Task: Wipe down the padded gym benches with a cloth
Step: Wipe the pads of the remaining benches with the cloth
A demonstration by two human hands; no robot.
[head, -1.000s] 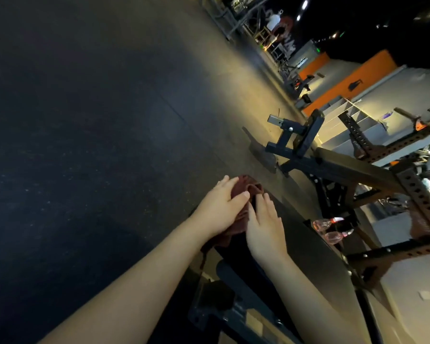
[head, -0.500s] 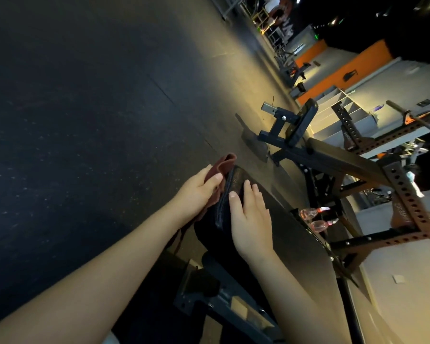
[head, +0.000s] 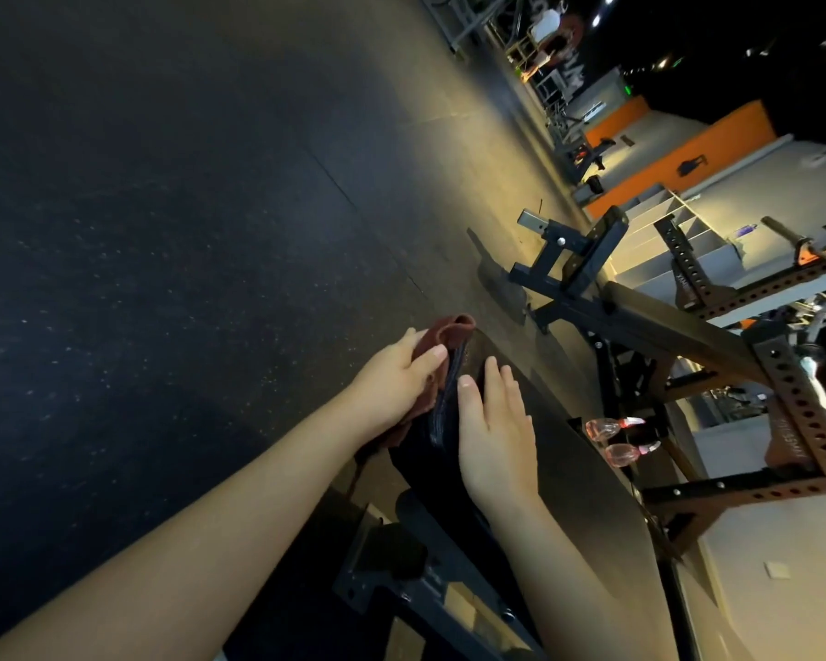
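My left hand (head: 392,381) had its fingers curled round the reddish-brown cloth (head: 449,329), pressing it against the side edge of the black bench pad (head: 568,469) near its far end. My right hand (head: 494,436) lay flat on the pad's top, fingers straight, holding nothing. I judged I was partway through this bench: the edge was under the cloth, but the dim light did not show how much of the top was already wiped, and other benches probably waited. Just beyond the pad, a perforated rack upright (head: 792,407) and two pink bottles (head: 611,441) sat close, crowding its far side. A dark steel frame (head: 573,260) sat ahead on the rubber floor (head: 163,231).
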